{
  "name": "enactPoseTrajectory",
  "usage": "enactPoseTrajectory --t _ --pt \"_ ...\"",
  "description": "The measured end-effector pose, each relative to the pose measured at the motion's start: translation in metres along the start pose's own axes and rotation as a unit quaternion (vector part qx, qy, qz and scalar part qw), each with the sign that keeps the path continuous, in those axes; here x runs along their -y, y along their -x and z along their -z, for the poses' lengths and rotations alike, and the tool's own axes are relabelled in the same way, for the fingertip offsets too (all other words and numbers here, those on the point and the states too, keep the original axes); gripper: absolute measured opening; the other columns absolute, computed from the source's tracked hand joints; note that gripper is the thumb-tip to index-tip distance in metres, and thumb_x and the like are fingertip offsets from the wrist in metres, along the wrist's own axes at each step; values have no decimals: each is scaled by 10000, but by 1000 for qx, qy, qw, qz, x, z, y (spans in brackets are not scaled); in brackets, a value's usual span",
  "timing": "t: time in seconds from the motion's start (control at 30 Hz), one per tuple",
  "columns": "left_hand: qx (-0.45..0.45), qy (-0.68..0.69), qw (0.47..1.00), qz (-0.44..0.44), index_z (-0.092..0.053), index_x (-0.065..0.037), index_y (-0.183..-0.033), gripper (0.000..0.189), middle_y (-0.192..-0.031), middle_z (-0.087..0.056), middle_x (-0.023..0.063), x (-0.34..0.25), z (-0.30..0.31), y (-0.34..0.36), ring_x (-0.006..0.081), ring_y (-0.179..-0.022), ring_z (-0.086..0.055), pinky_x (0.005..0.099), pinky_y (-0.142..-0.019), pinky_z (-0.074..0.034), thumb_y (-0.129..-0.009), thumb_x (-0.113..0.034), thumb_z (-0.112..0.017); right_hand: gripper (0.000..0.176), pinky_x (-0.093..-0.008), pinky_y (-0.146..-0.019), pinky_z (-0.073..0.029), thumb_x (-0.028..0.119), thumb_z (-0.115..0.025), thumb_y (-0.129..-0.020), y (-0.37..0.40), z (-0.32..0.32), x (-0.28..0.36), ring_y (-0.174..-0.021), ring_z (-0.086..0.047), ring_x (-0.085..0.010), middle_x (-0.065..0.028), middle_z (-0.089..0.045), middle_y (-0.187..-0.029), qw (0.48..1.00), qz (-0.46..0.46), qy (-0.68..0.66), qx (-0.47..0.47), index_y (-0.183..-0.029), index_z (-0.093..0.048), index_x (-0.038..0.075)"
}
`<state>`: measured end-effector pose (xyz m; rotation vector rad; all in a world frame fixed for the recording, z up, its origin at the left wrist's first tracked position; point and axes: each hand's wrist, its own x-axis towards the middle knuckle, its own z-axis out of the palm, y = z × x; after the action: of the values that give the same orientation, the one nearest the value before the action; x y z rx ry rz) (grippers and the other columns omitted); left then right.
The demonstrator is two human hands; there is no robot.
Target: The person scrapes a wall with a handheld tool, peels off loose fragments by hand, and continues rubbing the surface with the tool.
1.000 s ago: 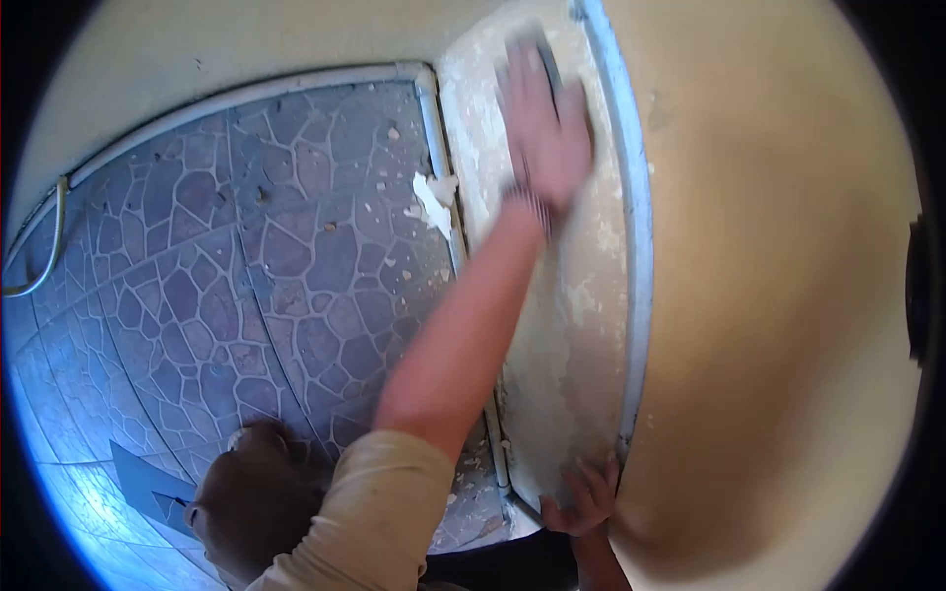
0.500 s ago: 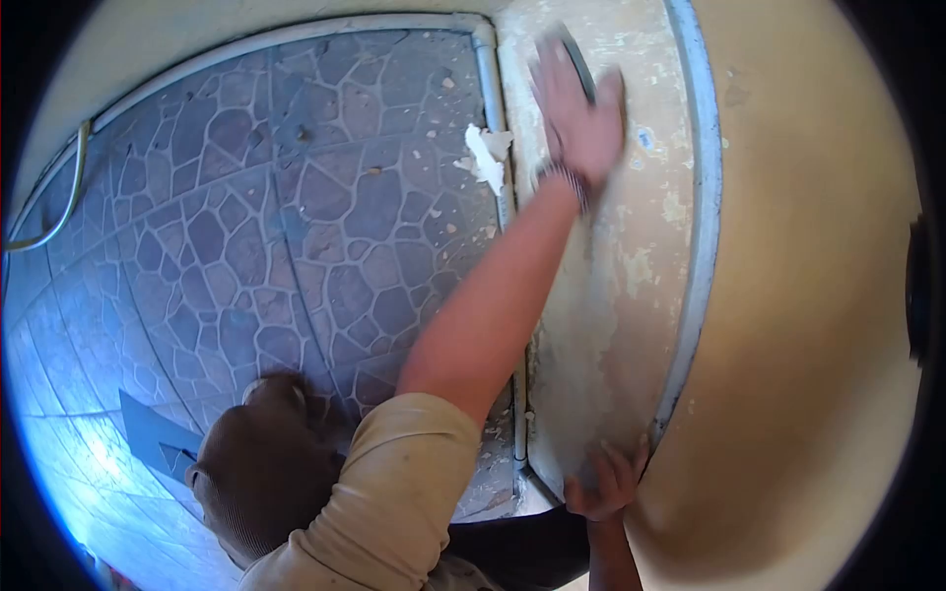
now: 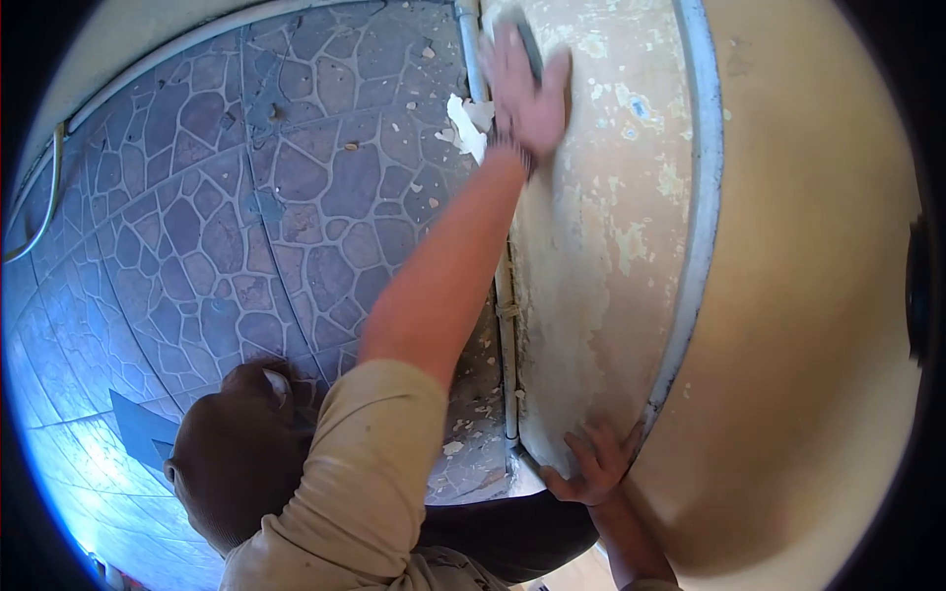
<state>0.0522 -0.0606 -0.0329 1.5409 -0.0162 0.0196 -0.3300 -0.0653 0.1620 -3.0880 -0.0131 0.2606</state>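
Hands both rest on the peeling wall strip (image 3: 601, 246). The left hand (image 3: 527, 89) holds a dark block (image 3: 529, 44) flat near its top; the right hand (image 3: 594, 465) lies spread wide at its bottom. Old paint seems half rubbed off; next, firm rubs lower down.

Two hands are showing: one left hand (image 3: 527, 94) far up, one right hand (image 3: 596, 468) near. One dark block (image 3: 529, 44) is sitting under the left palm (its shape is unclear). One white scrap (image 3: 461, 123), two pale strips (image 3: 506, 335) (image 3: 704, 197) and one cable (image 3: 44, 197) are showing too.
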Motion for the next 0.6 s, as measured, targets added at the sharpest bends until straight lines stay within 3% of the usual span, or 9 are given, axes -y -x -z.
enactPoseTrajectory --t 0.03,0.1,0.17,0.27,0.33,0.4,0.5,0.6 --pt "17 -4 1000 -3 -124 64 -1477 858 -1553 -128 248 4 1 29 404 -1440 -107 465 -1175 -64 -913 -459 -505 416 -645 -1109 -98 461 -667 -693 0 3 0 -994 -633 -334 -129 -640 -928 1000 2 5 11 -862 -689 82" --pt "12 19 997 -70 -167 68 -1470 828 -1549 -142 255 -3 3 126 409 -1441 -102 495 -1169 -59 -901 -422 -515 421 -627 -1118 -58 487 -689 -690 -1 3 -1 -985 -642 -307 -94 -657 -946 999 10 13 32 -845 -695 96" --pt "18 53 998 -6 -223 116 -1437 739 -1516 -211 288 -31 11 185 409 -1439 -126 530 -1156 -67 -884 -276 -519 415 -620 -1123 -37 487 -696 -681 0 3 -4 -984 -645 -289 -82 -660 -930 999 16 12 31 -832 -691 101" --pt "36 -5 993 -110 -237 103 -1438 724 -1502 -251 288 0 17 126 424 -1417 -190 519 -1157 -75 -896 -280 -526 416 -613 -1126 -22 494 -699 -674 3 0 -2 -979 -648 -263 -75 -662 -912 999 17 2 41 -823 -689 106" --pt "-24 -112 985 -130 -260 88 -1437 660 -1494 -279 279 38 8 56 433 -1396 -240 501 -1158 -87 -933 -272 -486 419 -611 -1127 -19 501 -700 -672 3 0 -3 -972 -651 -251 -76 -663 -904 999 13 8 39 -819 -688 109" --pt "-30 -97 989 -103 -274 72 -1437 609 -1506 -274 257 61 8 -1 417 -1399 -246 483 -1159 -101 -960 -260 -455 423 -610 -1127 -17 506 -700 -670 1 -1 -2 -962 -653 -243 -77 -662 -898 999 16 6 36 -816 -687 110" --pt "-28 10 995 -98 -255 112 -1425 681 -1488 -264 304 55 0 46 448 -1402 -207 521 -1152 -86 -918 -268 -503 425 -611 -1126 -24 512 -697 -671 0 0 -2 -942 -658 -242 -76 -661 -884 999 14 2 34 -816 -686 113" --pt "26 9 997 -74 -225 123 -1432 696 -1495 -231 316 29 11 164 467 -1406 -180 522 -1149 -94 -905 -245 -494 429 -613 -1124 -30 522 -691 -676 2 -3 -2 -927 -663 -236 -70 -660 -877 1000 8 5 29 -819 -685 117"
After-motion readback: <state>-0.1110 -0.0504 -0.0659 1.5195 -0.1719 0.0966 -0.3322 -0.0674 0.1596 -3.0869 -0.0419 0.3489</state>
